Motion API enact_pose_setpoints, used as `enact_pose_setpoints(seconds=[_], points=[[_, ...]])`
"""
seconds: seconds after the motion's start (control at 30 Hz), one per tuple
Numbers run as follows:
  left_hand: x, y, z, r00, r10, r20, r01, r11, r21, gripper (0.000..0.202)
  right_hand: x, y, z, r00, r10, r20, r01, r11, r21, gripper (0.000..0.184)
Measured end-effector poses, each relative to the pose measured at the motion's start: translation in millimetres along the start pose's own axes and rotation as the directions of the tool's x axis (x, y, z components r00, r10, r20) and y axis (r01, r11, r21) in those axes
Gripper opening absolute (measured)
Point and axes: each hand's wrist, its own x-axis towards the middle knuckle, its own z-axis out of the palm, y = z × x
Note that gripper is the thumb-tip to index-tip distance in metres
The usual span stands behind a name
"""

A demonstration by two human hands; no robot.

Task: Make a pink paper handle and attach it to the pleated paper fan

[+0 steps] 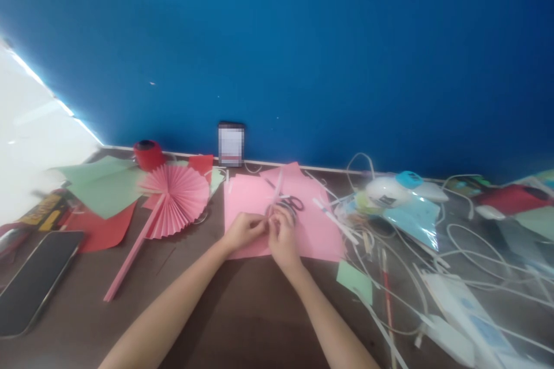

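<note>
Both my hands meet over a pink paper sheet [246, 199] on the brown table. My left hand [243, 229] and my right hand [282, 233] are closed, pinching a thin pink paper strip [277, 187] that rises between them. Scissors [293, 203] with dark handles lie on the pink sheet just beyond my right hand. A folded pink paper fan [175, 199] with a long pink handle lies to the left of my hands.
A phone [32, 282] lies at the left edge by red paper [101, 230] and green paper [104, 184]. A red tape roll [148, 154] and a small card stand by the blue wall. White cables [467, 253], paper strips, a green scrap [355, 281] and plastic packets crowd the right.
</note>
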Motion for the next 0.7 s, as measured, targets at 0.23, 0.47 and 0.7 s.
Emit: enact_pose_setpoints(seconds=[0.23,0.47,0.7], points=[[0.1,-1.2,0.3,1.0,-0.003,0.002,0.003,1.0,0.001,0.034,0.3,-2.3,-0.9,1.0,0.011,0.003,-0.011,1.0,0.017,0.012],[0.7,-1.7,0.1,1.0,-0.007,-0.014,0.007,1.0,-0.027,0.031,0.5,-0.9,-0.1,1.0,0.021,-0.007,-0.021,0.999,0.047,0.011],[1.2,-3.9,0.9,1.0,-0.006,-0.029,0.004,0.999,-0.04,0.031,0.3,0.8,1.3,0.999,0.021,-0.027,-0.019,0.997,0.071,0.01]])
